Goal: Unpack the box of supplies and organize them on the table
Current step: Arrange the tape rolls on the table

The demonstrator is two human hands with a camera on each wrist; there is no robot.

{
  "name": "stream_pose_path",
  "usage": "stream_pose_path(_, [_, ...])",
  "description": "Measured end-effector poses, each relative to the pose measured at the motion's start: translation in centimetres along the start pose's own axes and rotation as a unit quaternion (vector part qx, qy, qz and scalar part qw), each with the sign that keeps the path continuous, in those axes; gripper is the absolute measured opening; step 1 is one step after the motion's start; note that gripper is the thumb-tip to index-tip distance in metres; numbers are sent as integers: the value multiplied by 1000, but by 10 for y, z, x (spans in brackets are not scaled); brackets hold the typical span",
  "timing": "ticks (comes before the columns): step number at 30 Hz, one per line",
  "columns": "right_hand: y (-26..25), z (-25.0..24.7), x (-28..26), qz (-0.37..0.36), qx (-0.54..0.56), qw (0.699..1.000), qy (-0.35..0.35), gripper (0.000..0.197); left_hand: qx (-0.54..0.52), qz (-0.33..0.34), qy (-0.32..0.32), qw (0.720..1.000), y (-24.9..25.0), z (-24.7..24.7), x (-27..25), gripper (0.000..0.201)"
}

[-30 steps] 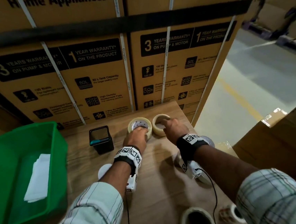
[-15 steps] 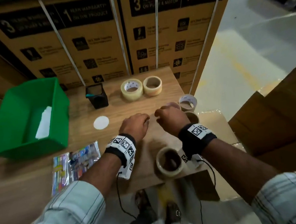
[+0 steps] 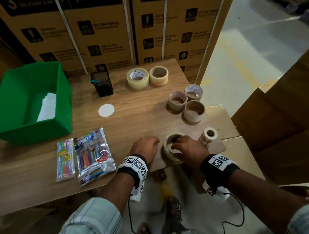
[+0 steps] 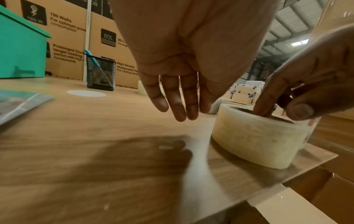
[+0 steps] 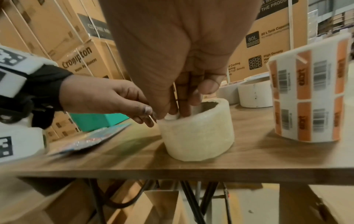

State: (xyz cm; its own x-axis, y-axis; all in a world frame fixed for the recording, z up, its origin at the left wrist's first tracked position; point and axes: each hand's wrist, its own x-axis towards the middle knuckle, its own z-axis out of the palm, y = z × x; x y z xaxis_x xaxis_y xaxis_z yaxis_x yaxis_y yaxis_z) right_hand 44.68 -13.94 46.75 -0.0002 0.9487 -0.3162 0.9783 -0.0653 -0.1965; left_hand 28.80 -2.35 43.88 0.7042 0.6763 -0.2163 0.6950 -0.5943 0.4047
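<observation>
At the near right corner of the wooden table (image 3: 131, 122), a pale tape roll (image 3: 169, 153) stands on end by the edge; the right hand (image 3: 187, 147) pinches its wall, fingers down in the core and thumb outside; the left hand (image 3: 145, 148) hovers just left of it, fingers loose and straight, holding nothing; a label roll (image 3: 208, 136) stands just right; three more rolls (image 3: 193, 110) cluster farther back; pen packets (image 3: 93, 153) lie to the left, near a green bin (image 3: 61, 99).

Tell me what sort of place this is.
Probably a warehouse: stacked appliance cartons stand behind the wooden table, more boxes sit across the bare concrete floor, and a high metal roof shows overhead.
</observation>
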Motion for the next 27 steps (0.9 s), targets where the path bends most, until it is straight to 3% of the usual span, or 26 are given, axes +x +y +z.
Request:
stream_pose_path(5, [-14,7,-3,13,-54,998,-4,45,-6,4,-11,1000,-11,6,-15,31])
stream_pose_path(8, [-18,15,-3,22,-77,997,-3,27,-13,15,-26,999,-14,1,-19,31])
stream_pose_path(11, [-19,17,1,15,-76,996,34,19,-20,28,-28,999,-16,-5,-22,31])
stream_pose_path(15, [-30,1,16,-16,-71,993,97,24,-30,13,-7,999,-28,-18,-19,30])
stream_pose_path(27, [-10,-78,165,17,-50,993,110,30,-18,-48,15,999,-54,-80,71,29])
